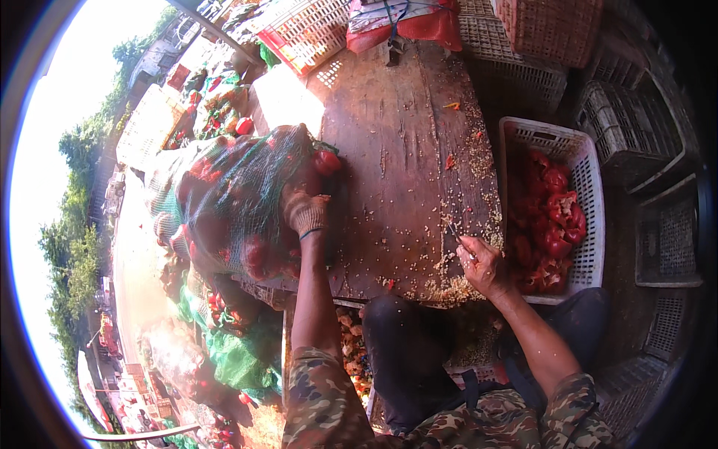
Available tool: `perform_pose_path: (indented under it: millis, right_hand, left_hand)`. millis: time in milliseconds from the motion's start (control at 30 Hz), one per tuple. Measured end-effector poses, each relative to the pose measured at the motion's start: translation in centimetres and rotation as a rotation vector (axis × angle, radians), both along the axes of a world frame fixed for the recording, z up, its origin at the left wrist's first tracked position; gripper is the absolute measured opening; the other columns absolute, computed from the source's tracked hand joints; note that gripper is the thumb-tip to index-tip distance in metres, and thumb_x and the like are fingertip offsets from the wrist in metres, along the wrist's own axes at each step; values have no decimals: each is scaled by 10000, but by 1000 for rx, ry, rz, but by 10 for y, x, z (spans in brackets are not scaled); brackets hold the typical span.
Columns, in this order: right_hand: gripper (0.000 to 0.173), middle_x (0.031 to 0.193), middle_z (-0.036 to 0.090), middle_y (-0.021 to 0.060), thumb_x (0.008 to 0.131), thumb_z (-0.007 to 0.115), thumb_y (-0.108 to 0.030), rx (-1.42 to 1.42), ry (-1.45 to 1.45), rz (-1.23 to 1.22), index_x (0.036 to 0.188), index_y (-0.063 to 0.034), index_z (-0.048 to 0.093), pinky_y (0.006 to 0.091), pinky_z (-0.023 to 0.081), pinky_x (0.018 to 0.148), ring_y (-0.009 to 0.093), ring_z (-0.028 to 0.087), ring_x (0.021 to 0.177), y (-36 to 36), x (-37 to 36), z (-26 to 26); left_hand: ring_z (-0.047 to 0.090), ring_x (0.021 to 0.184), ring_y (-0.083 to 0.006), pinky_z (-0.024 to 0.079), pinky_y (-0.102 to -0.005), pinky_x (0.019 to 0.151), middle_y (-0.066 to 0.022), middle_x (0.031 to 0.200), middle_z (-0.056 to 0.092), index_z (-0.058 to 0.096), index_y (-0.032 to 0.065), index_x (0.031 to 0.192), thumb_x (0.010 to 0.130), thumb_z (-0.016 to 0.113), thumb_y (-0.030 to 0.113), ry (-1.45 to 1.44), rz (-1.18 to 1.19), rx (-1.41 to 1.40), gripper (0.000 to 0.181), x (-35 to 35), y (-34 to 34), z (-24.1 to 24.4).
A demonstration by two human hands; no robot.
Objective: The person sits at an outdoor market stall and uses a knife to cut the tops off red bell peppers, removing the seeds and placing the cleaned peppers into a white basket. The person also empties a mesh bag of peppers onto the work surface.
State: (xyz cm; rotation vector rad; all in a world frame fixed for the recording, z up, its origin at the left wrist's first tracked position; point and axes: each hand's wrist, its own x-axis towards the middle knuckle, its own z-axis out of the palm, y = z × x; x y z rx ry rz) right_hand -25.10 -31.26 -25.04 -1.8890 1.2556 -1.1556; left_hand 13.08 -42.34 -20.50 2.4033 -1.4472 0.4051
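My left hand (pixel 304 209), in a knitted work glove, reaches to the mouth of a green mesh bag (pixel 241 196) full of red bell peppers. Its fingertips are lost in shadow and mesh, so I cannot tell whether they grip anything. Just beyond this hand, one red bell pepper (pixel 326 163) shows at the bag's opening. My bare right hand (pixel 481 264) holds a small knife (pixel 453 231) over the near right part of the wooden table (pixel 387 146), its thin blade pointing away from me. Pale pepper seeds (pixel 454 289) lie scattered around the knife.
To the right stands a white plastic crate (pixel 593 207) holding cut red peppers (pixel 555 224). More crates (pixel 628 120) are stacked behind it. A red-and-white sack (pixel 404 25) sits at the table's far end. Below left are a green net bag (pixel 241 359) and a container of pepper scraps (pixel 352 342).
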Motion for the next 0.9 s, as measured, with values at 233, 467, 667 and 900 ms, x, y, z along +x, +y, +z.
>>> perform_pose_path:
  millis: [233,467,667,900]
  right_hand:
    - [147,934,700,169,885,624,3,31,18,-41,1030,28,616,357,561,726,298,704,835,-5,-10,-11]
    - [172,926,705,168,891,650,-43,159,-85,-51,1050,4,605,345,565,683,281,717,827,-9,3,-6]
    - [326,974,698,148,870,695,-85,232,-84,19,1177,-12,612,318,568,699,234,710,833,-35,-5,10]
    - [914,1346,534,195,655,873,-180,85,190,210,1448,-98,428,405,489,998,375,567,1191,-94,9,38]
  left_hand:
    - [664,1020,-354,520,-437,859,-222,1080,689,678,24,1135,681,786,525,530,439,292,684,9,-62,-7]
    - [688,954,-337,554,-429,782,-221,1046,692,684,32,1098,738,752,384,375,-50,128,509,45,-52,-52]
    - [672,982,-307,539,-342,872,-140,1046,689,663,53,1141,633,804,105,979,-712,45,530,-28,-44,-44]
    - [669,874,-188,577,-309,747,-99,1022,678,566,-52,1202,659,754,-69,1104,-938,254,574,-114,-18,-65]
